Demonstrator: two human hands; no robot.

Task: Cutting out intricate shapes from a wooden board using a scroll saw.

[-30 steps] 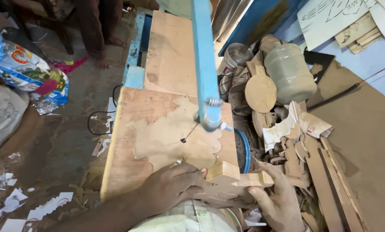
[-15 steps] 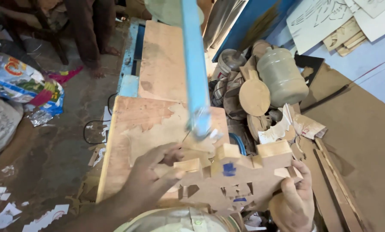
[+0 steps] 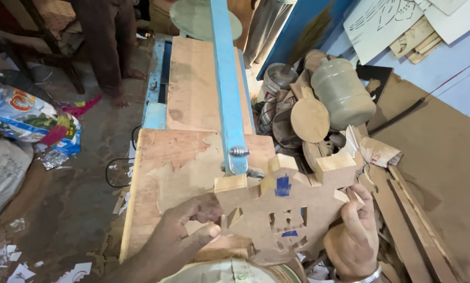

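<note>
I hold a cut-out fibreboard panel (image 3: 284,209) with notched edges, pierced openings and blue marks, tilted up over the worn wooden saw table (image 3: 166,167). My left hand (image 3: 185,230) grips its left edge, thumb on the face. My right hand (image 3: 353,236), with a metal bangle at the wrist, holds its right edge. The panel's top edge sits just below the end of the blue saw arm (image 3: 227,89), near its bolt (image 3: 239,152).
A person's legs (image 3: 109,47) stand at the far end. A printed sack (image 3: 30,120) lies on the floor at left. Right of the table lie a plastic jar (image 3: 342,91), a round wooden paddle (image 3: 309,118), board offcuts and strips (image 3: 402,220). Stencilled boards lean at upper right.
Both hands were low at the table's near edge with a small piece. They then lifted the cut-out panel up and tilted it toward the saw arm.
</note>
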